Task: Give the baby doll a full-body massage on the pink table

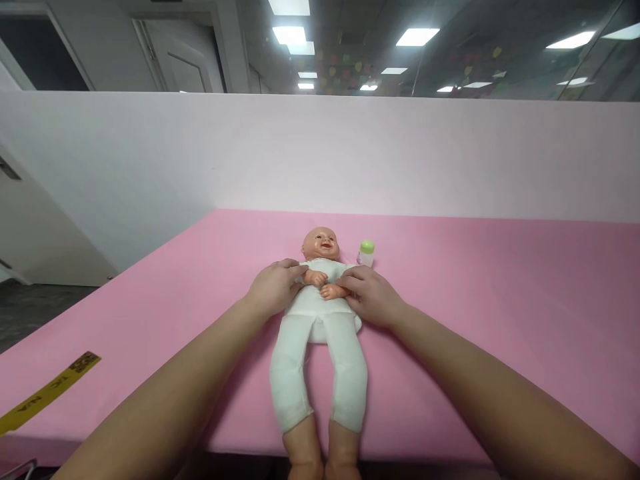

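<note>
A baby doll [317, 305] with a plastic head and a white cloth body lies on its back, head away from me and feet over the near edge. My left hand [277, 287] grips the doll's arm on the left side, fingers curled around it near the wrist. On the other side, my right hand [374, 295] pinches the doll's other arm. Both of the doll's small plastic hands rest bent over its chest. Just beyond my right hand stands a small bottle [367, 255] with a green cap.
The doll lies on a pink table [480, 313] with a white wall [400, 160] along its far side. A yellow tape strip [50, 393] with printing sticks to the table at the left front. A door [45, 227] is at the far left.
</note>
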A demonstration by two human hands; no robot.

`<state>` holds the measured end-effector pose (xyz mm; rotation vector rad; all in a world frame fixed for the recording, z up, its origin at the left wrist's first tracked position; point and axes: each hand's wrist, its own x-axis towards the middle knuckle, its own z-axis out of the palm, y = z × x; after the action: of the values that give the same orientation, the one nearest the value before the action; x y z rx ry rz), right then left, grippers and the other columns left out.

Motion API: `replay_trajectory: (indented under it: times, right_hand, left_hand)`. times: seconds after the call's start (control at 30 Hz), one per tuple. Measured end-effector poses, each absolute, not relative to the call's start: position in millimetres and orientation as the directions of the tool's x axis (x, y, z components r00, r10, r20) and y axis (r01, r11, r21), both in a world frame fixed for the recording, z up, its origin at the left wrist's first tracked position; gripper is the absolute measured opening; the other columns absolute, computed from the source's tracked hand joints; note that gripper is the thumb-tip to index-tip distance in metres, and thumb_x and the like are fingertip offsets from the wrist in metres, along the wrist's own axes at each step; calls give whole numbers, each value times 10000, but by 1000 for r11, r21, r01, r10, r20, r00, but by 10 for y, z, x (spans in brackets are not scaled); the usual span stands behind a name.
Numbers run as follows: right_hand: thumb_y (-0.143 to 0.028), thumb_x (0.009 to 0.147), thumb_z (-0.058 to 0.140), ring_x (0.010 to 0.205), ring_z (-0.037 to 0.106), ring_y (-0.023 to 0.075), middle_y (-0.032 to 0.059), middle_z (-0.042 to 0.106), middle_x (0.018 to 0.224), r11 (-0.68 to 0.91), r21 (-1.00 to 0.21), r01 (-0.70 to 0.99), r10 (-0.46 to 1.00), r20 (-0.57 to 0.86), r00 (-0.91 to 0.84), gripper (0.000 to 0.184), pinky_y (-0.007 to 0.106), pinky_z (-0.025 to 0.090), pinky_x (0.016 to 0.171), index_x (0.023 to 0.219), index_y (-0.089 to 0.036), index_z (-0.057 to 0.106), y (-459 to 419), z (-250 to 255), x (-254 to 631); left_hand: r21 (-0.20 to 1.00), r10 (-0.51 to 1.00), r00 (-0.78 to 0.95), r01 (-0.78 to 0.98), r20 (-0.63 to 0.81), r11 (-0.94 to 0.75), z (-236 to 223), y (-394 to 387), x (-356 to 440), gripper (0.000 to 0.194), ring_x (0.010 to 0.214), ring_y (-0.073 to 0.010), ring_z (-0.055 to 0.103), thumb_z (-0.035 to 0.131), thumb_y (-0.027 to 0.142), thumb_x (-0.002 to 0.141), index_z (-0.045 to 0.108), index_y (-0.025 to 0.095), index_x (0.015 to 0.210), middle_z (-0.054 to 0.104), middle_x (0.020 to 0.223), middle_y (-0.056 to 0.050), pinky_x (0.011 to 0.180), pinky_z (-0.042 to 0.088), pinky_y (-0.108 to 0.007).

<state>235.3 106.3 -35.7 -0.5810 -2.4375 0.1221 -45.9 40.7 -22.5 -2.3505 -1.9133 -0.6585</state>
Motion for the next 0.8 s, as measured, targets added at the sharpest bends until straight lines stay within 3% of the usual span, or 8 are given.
replay_trajectory:
  times: [0.1,0.2,0.3,0.37,0.47,0.57,0.67,0.8]
  right_hand:
    - [-222,922,705,1005,660,242,42,730,1067,815,-453,361,571,529,-628,226,394,538,884,1138,-278,732,1093,-364,2425]
    - [-315,877,768,983,690,238,39,741,1115,605,-748,274,769,458,-447,304,390,571,862,1166,-256,693,1238,-388,2542]
    - [-370,845,799,1046,703,254,67,740,1160,423,-900,103,890,391,-234,420,405,597,903,1207,-225,642,1491,-441,2687]
    - [-380,848,794,1048,718,247,72,730,1210,277,-961,14,953,273,-130,474,400,629,883,1258,-245,598,1670,-486,2792]
    - [-353,867,765,939,744,212,65,725,1210,17,-1000,-1,999,17,-33,443,357,672,762,1260,-275,576,1869,-541,2938]
    - [-334,885,732,831,748,201,89,743,1063,-135,-989,59,990,-137,-32,262,321,679,683,1096,-219,628,1948,-555,3051]
    - [-373,895,721,705,733,217,120,733,884,-183,-976,121,980,-191,-59,218,312,662,581,945,-178,638,1944,-532,3127]
    - [-330,838,793,584,677,194,95,699,758,-181,-962,205,981,-193,-38,267,273,604,467,973,-185,615,1903,-511,3174]
  left_hand:
    - [404,925,22,895,380,-187,-268,429,-484,421,1046,-240,678,618,407,942,676,345,1355,682,1316,-45,900,515,-339]
    - [629,917,-148,766,371,-131,-339,502,-598,397,978,-243,689,668,451,916,699,296,1281,733,1176,-71,844,521,-327]
    - [885,893,-356,458,274,-89,-434,619,-758,388,929,-234,716,716,449,887,694,247,1218,733,1139,-99,797,552,-312]
    - [980,878,-454,186,153,-74,-493,700,-861,398,885,-230,733,734,421,877,665,220,1213,720,1141,-119,781,587,-332]
    - [987,861,-505,-158,-58,-26,-554,797,-990,379,874,-252,752,743,316,864,629,191,1203,718,1088,-136,813,628,-399]
    - [924,825,-506,-380,-251,48,-592,865,-1091,335,905,-276,759,711,162,831,620,174,1154,722,1015,-135,849,640,-442]
    - [883,790,-514,-465,-334,71,-630,915,-1156,297,926,-270,756,653,103,832,602,173,1116,713,980,-127,847,648,-449]
    - [870,779,-516,-487,-356,75,-678,947,-1188,226,952,-263,746,641,162,884,598,170,1106,707,1024,-141,844,651,-447]
